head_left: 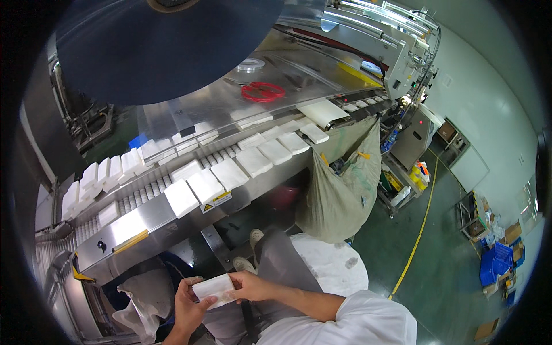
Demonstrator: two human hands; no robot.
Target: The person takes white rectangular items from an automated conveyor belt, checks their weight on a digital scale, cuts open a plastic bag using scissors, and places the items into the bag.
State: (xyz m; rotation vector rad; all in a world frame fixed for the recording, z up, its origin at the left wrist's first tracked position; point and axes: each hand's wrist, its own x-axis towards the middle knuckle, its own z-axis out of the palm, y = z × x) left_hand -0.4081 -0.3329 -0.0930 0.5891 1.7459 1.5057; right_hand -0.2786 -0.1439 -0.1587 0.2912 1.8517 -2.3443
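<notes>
Above my lap, both hands grip one white rectangular block of folded tissue (211,286). My left hand (188,303) has its fingers closed on the block's left end, thumb along its near side. At the right end, my right hand (250,286) pinches the same block. Several similar white tissue blocks (204,185) lie in a row along the metal edge of the conveyor beyond my hands. More white blocks (115,169) stand along its far side, and a few rest on the rollers (150,191) between.
A large dark disc-shaped roll (172,52) overhangs the conveyor. A red ring-shaped object (263,92) and a metal ring (250,65) lie on a metal cover. A beige sack (339,201) hangs at the conveyor's side. Below left is a bin with a plastic liner (144,299).
</notes>
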